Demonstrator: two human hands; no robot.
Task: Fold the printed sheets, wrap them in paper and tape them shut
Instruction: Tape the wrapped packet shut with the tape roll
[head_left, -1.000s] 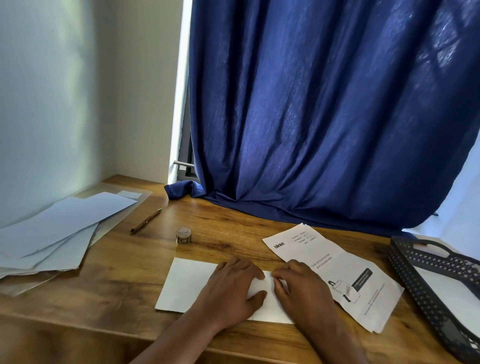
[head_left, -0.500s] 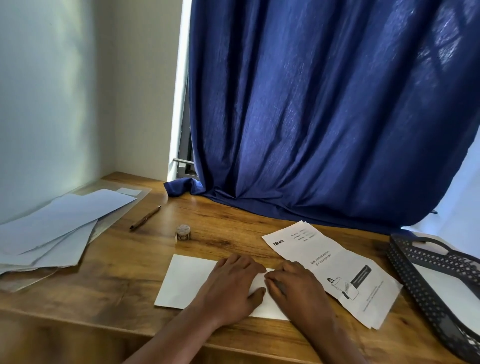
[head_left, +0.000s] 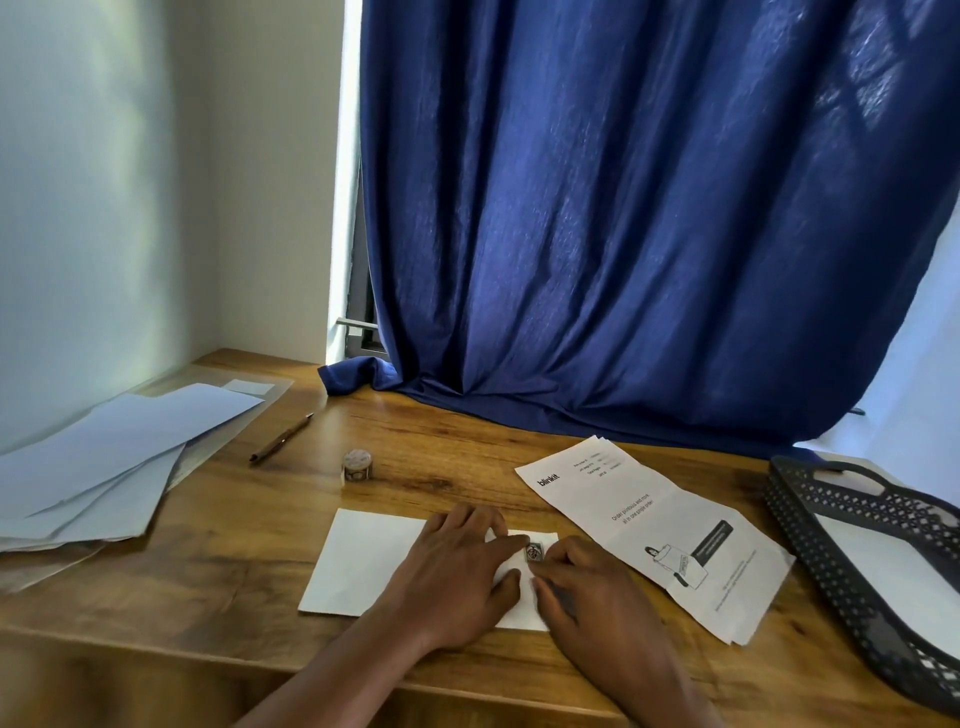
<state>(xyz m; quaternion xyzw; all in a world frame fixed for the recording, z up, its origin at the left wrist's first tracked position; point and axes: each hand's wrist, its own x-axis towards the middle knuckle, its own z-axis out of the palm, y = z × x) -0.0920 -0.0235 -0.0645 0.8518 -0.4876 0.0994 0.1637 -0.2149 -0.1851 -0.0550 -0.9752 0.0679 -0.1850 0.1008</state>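
A white wrapped paper packet (head_left: 363, 561) lies flat near the wooden desk's front edge. My left hand (head_left: 457, 571) presses down on its right half with straight fingers. My right hand (head_left: 582, 587) rests beside it at the packet's right end, fingertips at a small patterned piece of tape (head_left: 533, 552) on the paper. Whether the right fingers pinch or only press the tape is unclear. A stack of printed sheets (head_left: 660, 530) with a logo and a drawing lies to the right. A small roll of patterned tape (head_left: 356, 464) stands behind the packet.
Loose pale blue sheets (head_left: 104, 457) spread over the desk's left side, with a pen (head_left: 280, 437) beside them. A dark perforated tray (head_left: 872, 561) sits at the right edge. A blue curtain (head_left: 623, 234) hangs down onto the desk's back.
My hands have parted slightly, and a patterned piece of tape shows on the packet between their fingertips. The view has shifted a little.
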